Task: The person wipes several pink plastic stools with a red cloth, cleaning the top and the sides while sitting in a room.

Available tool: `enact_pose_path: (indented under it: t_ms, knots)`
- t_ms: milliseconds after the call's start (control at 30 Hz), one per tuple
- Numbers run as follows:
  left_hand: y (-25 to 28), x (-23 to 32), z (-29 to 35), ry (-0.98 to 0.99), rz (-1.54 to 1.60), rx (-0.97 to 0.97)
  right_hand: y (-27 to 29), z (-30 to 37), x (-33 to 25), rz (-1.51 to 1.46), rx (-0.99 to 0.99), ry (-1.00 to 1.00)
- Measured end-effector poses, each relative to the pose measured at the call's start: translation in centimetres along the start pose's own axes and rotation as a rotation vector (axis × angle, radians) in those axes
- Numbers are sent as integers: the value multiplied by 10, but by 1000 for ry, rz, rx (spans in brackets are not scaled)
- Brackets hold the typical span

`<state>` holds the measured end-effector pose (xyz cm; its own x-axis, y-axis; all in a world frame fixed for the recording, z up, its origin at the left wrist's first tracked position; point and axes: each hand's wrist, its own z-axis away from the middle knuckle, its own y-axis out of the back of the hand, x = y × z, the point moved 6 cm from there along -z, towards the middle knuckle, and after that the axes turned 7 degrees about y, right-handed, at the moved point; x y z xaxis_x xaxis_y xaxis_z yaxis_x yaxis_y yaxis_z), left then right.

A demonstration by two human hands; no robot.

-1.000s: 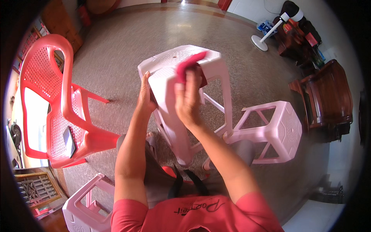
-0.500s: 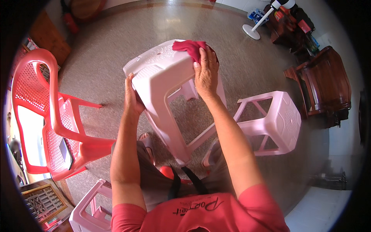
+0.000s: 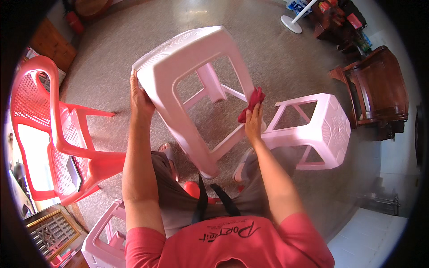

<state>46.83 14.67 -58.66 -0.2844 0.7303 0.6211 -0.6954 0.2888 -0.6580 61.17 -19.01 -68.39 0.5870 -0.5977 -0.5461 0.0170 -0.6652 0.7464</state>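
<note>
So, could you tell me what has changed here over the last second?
The right hand carried the red cloth from the seat of the pale pink stool down to one of its legs. The stool now shows its open underside. The left hand still grips the seat's edge. The second stool and the red chair stayed put.

A speckled grey-brown floor (image 3: 116, 58) is carrying everything here. A pale pink stool (image 3: 196, 89) is tilting over it, one leg resting near the person's sandalled feet (image 3: 166, 152). A second pink stool (image 3: 313, 129) is lying on its side just to the right. A red plastic chair (image 3: 58, 134) is standing at the left, and a third pink stool (image 3: 105, 241) is sitting at the lower left. A white fan base (image 3: 290, 23) is standing far off, beside dark wooden furniture (image 3: 380, 89).
</note>
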Motion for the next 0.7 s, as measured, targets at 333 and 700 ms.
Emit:
enact_pose_path:
  t_ms: [333,700]
  knots:
    - [-11,12,29,-398,-706,-26,0,-35,-34,171,107,71]
    - [-2,10,15,-543,-596,69,5,-18,-43,204,133,30]
